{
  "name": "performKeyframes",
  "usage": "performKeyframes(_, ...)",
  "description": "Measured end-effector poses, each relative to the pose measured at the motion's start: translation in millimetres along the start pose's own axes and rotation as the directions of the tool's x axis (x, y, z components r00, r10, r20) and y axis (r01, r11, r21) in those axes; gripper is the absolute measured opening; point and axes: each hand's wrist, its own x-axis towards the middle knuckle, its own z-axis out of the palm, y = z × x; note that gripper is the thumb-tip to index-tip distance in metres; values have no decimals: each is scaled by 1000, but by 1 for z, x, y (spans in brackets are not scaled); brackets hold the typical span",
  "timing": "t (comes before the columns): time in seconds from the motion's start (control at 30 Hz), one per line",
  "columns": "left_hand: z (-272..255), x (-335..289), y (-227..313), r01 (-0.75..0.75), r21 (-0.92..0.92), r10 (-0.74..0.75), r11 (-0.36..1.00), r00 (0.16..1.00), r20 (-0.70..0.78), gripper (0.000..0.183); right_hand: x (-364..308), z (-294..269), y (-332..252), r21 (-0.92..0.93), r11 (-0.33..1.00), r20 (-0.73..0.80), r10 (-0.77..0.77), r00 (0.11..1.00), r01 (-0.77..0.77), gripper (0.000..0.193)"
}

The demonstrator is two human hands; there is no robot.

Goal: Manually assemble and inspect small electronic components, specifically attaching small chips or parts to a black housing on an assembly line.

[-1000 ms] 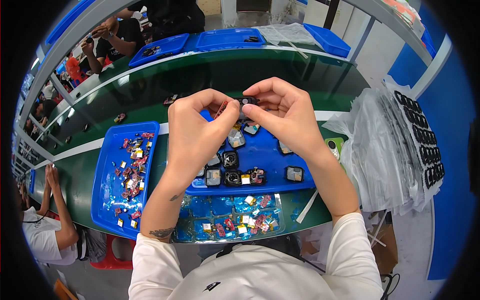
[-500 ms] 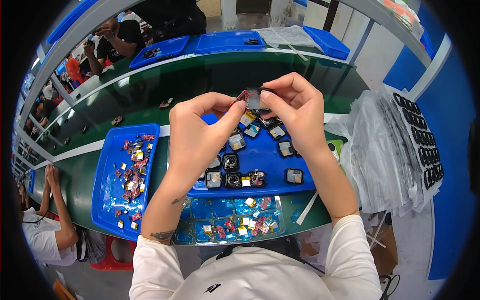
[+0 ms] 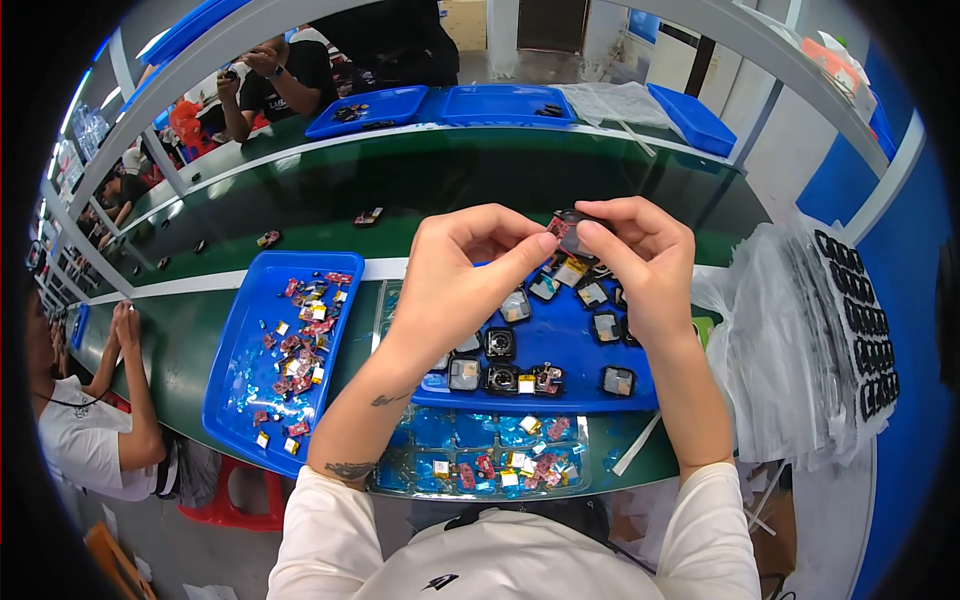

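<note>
Both my hands are raised over a blue tray [image 3: 570, 345] that holds several black square watch-like housings and a few small batteries. My left hand [image 3: 455, 270] pinches the edge of a small red circuit board [image 3: 560, 226] between thumb and forefinger. My right hand [image 3: 650, 255] grips a black housing [image 3: 572, 214] with its thumb in front and fingers behind. Board and housing are close together; whether a wire joins them I cannot make out. Just below the hands, a battery [image 3: 571, 271] with a yellow edge lies among the housings.
A second blue tray [image 3: 225, 400] at the left holds red boards with batteries. A clear compartment tray [image 3: 432, 428] with similar parts lies nearest me. Stacked plastic-wrapped trays [image 3: 770, 340] stand at the right. A green conveyor belt [image 3: 480, 185] runs behind; co-workers sit at the left.
The whole scene has shifted right and slightly down in the view. My hands still hold the board and housing, which now appear turned and closer together.
</note>
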Motion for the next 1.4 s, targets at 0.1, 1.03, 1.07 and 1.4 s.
performKeyframes(0.1, 1, 0, 2, 72, -114, -66, 991, 996, 57, 13, -1, 5, 5, 53, 998, -52, -35, 998, 38, 15)
performKeyframes(1.03, -7, 8, -4, 114, 96, -119, 989, 992, 40, 20, 0, 4, 6, -19, 1000, 84, -22, 996, 23, 20)
performKeyframes(1.07, -8, 9, -4, 142, 120, -152, 982, 985, 76, 17, 0, 5, 6, -28, 1000, 85, 4, 996, -1, 19)
performKeyframes(1.4, -20, 10, -2, -43, 188, 65, 981, 992, -109, 23, 26, -13, 18, -72, 997, -87, -44, 995, 38, 16)
